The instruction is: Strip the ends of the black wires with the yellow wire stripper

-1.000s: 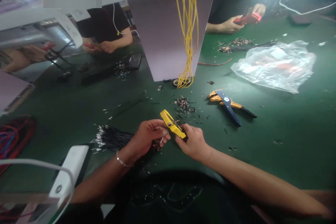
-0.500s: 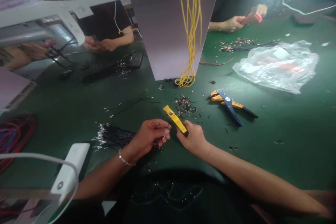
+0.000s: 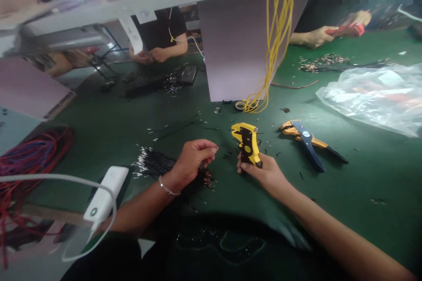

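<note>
My right hand (image 3: 263, 171) is wrapped round a yellow-and-black wire stripper (image 3: 248, 144), its jaws pointing up and to the left. My left hand (image 3: 196, 160) has thumb and forefinger pinched together; what they hold, if anything, is too small to make out. Beneath that hand lies a bundle of black wires (image 3: 154, 162) with silvery tips at the left and coppery ends at the right. A gap of bare table separates the left fingertips from the stripper. Small dark cut pieces lie around and behind the stripper, partly hidden by it.
A second stripper, blue and orange (image 3: 307, 139), lies at the right. Behind it rests a clear plastic bag (image 3: 372, 96). Yellow wires (image 3: 278, 22) hang before a pale panel (image 3: 234, 52). A white power bank (image 3: 107, 193) and red wire coils (image 3: 36, 153) are left. Co-workers' hands (image 3: 316, 36) work opposite.
My right hand has turned the yellow stripper from edge-on to its broad side and moved it away from my left hand. The whole view has shifted, so the surroundings sit further right.
</note>
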The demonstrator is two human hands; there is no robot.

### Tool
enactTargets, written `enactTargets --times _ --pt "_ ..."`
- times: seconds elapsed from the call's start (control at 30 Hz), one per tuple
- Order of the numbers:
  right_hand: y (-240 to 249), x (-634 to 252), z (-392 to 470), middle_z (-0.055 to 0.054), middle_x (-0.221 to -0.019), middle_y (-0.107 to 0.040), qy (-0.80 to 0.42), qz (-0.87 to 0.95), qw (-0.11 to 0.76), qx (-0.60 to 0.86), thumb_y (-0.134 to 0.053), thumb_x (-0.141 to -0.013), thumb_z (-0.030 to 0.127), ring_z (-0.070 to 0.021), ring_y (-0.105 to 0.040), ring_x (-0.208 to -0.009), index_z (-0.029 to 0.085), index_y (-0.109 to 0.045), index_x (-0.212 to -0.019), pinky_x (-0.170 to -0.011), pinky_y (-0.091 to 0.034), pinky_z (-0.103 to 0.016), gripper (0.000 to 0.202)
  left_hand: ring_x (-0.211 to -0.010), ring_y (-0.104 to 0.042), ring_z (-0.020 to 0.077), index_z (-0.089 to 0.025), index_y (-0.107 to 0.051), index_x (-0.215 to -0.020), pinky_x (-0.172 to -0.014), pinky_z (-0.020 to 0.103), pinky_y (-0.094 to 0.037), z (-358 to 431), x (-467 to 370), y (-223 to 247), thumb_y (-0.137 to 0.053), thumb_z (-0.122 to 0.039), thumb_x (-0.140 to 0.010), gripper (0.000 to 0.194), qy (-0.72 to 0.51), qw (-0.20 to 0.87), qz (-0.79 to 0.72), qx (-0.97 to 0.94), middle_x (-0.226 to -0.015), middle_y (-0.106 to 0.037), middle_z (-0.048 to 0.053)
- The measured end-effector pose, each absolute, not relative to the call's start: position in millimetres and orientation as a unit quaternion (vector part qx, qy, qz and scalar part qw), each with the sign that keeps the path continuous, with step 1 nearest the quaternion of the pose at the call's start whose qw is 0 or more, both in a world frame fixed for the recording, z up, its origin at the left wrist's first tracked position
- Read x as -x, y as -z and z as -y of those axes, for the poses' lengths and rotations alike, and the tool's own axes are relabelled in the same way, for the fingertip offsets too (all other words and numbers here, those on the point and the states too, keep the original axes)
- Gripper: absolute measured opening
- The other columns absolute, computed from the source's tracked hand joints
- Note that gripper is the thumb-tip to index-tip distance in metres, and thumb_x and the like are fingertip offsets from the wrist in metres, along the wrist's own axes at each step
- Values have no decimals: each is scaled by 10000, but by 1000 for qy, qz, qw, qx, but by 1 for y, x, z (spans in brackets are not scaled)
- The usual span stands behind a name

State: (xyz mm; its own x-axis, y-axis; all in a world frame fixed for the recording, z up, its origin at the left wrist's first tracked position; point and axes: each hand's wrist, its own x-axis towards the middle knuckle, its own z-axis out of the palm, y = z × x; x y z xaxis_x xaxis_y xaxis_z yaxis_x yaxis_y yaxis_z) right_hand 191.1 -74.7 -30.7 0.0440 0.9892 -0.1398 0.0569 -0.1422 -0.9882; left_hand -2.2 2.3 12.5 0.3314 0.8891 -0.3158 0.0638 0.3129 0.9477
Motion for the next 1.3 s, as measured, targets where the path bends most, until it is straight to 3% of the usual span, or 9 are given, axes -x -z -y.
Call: enactTargets --times 0.2,0.43,1.3 --pt "20 -189 83 -90 -820 -696 -676 416 431 428 -685 -741 318 -224 -661 -752 129 -615 -960 -721 -516 -382 297 -444 -439 58 -119 -660 -708 -398 193 -291 -10 11 -21 -694 -227 -685 116 -341 661 -455 -490 -523 -530 -17" --pt "19 -188 91 -115 -910 -688 -739 386 415 365 -700 -767 293 -240 -670 -805 122 -607 -1056 -786 -515 -426 349 -407 -400 52 -130 -656 -692 -397 215 -247 -8 13 -30 -668 -219 -689 90 -304 699 -431 -483 -479 -500 -28" --pt "25 -189 96 -80 -807 -668 -708 451 383 385 -690 -804 314 -205 -642 -735 125 -619 -970 -704 -516 -363 261 -382 -374 38 -120 -629 -663 -378 200 -237 4 9 -29 -635 -207 -707 98 -262 698 -445 -496 -469 -487 -42"
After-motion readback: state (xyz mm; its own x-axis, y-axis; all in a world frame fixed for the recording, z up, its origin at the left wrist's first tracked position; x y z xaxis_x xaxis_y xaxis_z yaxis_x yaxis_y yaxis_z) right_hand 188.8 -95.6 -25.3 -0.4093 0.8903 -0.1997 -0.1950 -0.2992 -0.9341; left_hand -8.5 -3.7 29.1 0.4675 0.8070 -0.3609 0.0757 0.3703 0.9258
